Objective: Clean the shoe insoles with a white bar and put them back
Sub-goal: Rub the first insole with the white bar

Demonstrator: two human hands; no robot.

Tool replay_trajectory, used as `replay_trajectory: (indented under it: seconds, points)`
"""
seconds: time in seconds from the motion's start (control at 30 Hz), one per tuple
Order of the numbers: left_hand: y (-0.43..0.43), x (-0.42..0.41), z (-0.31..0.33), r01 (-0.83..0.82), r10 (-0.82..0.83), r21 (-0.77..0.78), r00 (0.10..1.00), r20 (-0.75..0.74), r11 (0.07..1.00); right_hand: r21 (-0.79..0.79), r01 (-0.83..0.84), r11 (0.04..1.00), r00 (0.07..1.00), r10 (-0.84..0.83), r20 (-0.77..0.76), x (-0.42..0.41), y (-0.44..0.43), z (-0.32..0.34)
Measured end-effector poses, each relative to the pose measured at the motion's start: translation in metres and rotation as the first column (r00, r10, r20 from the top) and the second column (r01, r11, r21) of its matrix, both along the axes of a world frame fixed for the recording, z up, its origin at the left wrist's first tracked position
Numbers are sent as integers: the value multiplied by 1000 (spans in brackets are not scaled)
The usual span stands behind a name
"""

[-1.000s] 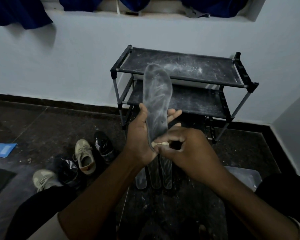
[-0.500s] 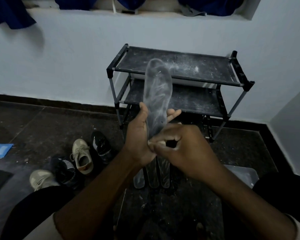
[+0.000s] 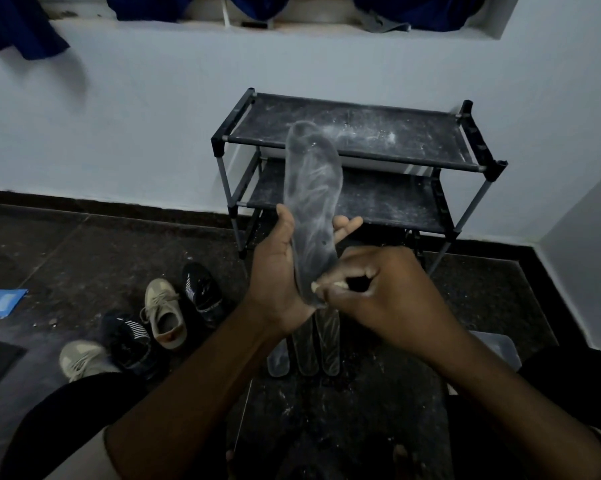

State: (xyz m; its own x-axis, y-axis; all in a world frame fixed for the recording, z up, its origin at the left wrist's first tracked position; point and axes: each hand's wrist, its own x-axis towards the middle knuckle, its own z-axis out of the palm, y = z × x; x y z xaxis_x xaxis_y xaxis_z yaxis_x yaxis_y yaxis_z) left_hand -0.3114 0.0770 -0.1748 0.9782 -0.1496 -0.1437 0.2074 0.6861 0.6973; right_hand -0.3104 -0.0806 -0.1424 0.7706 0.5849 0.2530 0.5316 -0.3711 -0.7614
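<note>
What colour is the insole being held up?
The long flat insole is dark grey with whitish streaks, clearest in the head view.

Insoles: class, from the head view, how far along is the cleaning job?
Looks done: three insoles lie side by side on the floor; whether they are finished, I cannot tell. In hand: the left hand holds a fourth insole upright while the right hand pinches the white bar against its lower end. Left: finishing it, then returning all insoles to the four shoes nearby.

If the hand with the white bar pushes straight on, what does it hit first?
The insole, at its heel: the white bar in the right hand touches it, the left hand likely behind.
</note>
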Motion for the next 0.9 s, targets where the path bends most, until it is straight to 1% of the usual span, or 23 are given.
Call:
replay_trajectory:
  seconds: [0.03, 0.1, 0.17, 0.23, 0.33, 0.37, 0.47, 0.5, 0.57, 0.63, 0.7, 0.77, 0.8, 0.83, 0.9]
  points:
    - [-1, 0, -1, 2, -2, 17, 1000, 1, 1000, 14, 8, 1000, 1000, -8, 0, 1, 1, 1]
    - [-3, -1, -1, -10, 10, 26, 1000, 5, 1000, -1, -34, 999, 999, 34, 0, -5, 4, 0]
    - [-2, 1, -2, -37, 37, -31, 999, -4, 999, -32, -89, 995, 996, 89, 2, -13, 3, -3]
    - [1, 2, -1, -28, 28, -77, 1000, -2, 997, -57, -68, 996, 997, 69, 18, -8, -3, -4]
    - [3, 3, 0, 29, -30, -99, 1000, -5, 995, -41, 41, 998, 997, -39, 61, 6, -8, -2]
    - [3, 3, 0, 27, -28, -102, 1000, -6, 994, -40, 39, 998, 997, -36, 70, 5, -7, -2]
    - [3, 3, -2, -11, 13, -107, 1000, 14, 994, -78, -47, 996, 995, 54, 87, -9, -3, -8]
    - [2, 3, -2, -11, 12, -112, 1000, 13, 994, -91, -41, 995, 994, 51, 100, -10, -5, -9]
    - [1, 3, -2, 4, -3, -98, 1000, 10, 995, -85, 47, 995, 991, -36, 132, 0, -12, -10]
    - [0, 2, -1, 13, -12, -100, 1000, 13, 995, -25, 113, 993, 983, -108, 150, 9, -15, -8]
    - [0, 3, 0, 17, -18, -116, 1000, -6, 993, -31, 68, 997, 985, -62, 161, 4, -11, -9]
    - [0, 4, -2, 9, -10, -118, 1000, -13, 993, -96, -15, 995, 986, 30, 166, -9, -5, -13]
    - [0, 5, -3, 8, -11, -121, 1000, -19, 993, -117, -15, 993, 985, 35, 169, -9, -6, -14]
    - [1, 6, -5, 4, -7, -128, 1000, -28, 992, -119, 18, 993, 985, 3, 173, -5, -9, -14]
    - [1, 5, -7, -3, 0, -137, 1000, -25, 991, -57, 110, 992, 978, -98, 182, 9, -16, -12]
